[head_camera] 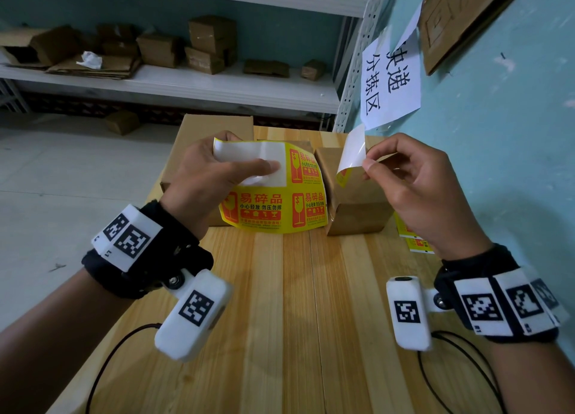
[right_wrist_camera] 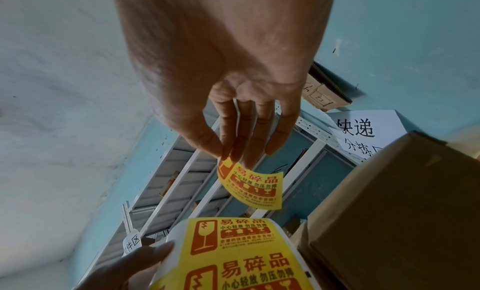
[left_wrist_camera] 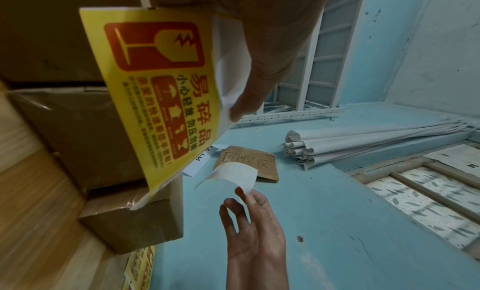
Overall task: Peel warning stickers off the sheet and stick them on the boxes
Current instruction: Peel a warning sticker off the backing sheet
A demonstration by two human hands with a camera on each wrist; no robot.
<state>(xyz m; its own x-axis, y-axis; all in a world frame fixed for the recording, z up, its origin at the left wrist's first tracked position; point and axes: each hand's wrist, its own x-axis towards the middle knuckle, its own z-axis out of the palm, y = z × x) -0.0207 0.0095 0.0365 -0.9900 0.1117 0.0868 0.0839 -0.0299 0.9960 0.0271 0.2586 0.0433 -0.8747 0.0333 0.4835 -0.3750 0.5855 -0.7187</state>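
left hand [head_camera: 199, 177] grips sticker sheet [head_camera: 280, 208] | right hand [head_camera: 417, 186] pinches peeled sticker [head_camera: 351, 155]

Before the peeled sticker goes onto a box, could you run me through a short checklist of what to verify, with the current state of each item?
1. Sticker fully off the sheet: ok. The peeled sticker hangs free, apart from the sticker sheet.
2. Secure hold: ok. The right hand pinches it at one edge.
3. Sticker flat: not ok. It curls, adhesive side toward the head camera.
4. Sheet out of the way: ok. The left hand holds it left of the small box.
5. Box top bare: cannot tell. The sticker and hand hide part of it.
6. Box steady on the wooden table: ok.
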